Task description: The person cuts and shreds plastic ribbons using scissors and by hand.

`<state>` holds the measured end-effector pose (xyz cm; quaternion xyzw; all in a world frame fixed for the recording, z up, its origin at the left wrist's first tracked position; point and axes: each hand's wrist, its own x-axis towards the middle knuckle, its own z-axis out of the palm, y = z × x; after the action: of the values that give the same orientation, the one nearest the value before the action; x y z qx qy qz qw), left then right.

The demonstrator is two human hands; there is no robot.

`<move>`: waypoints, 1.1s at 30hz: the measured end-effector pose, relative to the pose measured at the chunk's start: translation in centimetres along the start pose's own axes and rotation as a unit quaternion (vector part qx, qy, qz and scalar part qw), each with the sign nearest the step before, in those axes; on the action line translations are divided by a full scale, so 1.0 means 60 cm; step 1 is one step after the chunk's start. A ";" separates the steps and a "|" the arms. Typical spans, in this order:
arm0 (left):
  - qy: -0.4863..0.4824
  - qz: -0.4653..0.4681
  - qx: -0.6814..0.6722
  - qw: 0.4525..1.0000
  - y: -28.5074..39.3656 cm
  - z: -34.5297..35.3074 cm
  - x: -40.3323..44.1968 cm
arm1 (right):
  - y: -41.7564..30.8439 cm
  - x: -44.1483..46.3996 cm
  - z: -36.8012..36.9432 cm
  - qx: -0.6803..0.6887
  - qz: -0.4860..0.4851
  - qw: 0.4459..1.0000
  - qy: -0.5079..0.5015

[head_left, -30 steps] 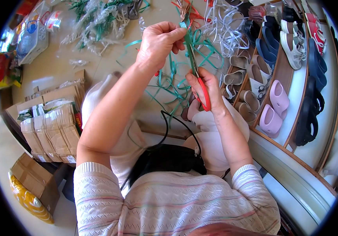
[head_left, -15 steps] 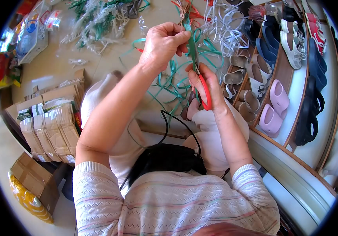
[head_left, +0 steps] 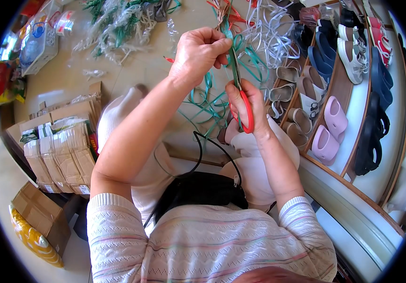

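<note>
Scissors (head_left: pixel 249 113), gripped by the right hand (head_left: pixel 258 103), likely work best if green ribbon (head_left: pixel 229 34), pinched beside them by the left hand (head_left: pixel 197 51), is taut.

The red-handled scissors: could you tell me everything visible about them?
The scissors have a glossy red handle loop, plastic by its look, and slim, metallic-looking blades. The right hand grips them at the handle; the blades point forward, towards where the left hand pinches a green strip. The strip runs along the blades, so how far they stand open is hard to tell.
</note>
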<state>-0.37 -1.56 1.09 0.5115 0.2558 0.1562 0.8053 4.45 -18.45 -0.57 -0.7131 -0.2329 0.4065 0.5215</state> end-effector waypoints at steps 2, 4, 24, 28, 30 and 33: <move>-0.003 -0.006 -0.008 1.000 0.002 0.000 -0.001 | 0.006 0.001 0.000 -0.006 -0.013 1.000 0.007; -0.005 -0.011 -0.009 1.000 0.004 -0.001 -0.001 | 0.005 0.000 0.001 0.000 -0.012 1.000 0.007; -0.040 -0.027 0.014 0.999 -0.021 0.018 -0.015 | -0.012 0.007 0.001 0.055 0.012 0.998 0.018; -0.040 -0.024 0.016 0.999 -0.025 0.020 -0.016 | -0.025 0.008 0.003 0.029 -0.017 0.999 0.011; -0.035 -0.023 0.018 0.999 -0.025 0.023 -0.018 | -0.025 0.008 0.003 0.028 -0.014 0.999 0.012; -0.041 -0.019 0.017 0.999 -0.028 0.023 -0.017 | -0.022 0.004 0.000 0.037 0.015 0.999 0.014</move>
<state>-0.41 -3.81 0.32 0.5259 0.2350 0.1151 0.8093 4.69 -17.79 0.57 -0.7022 -0.1996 0.4122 0.5451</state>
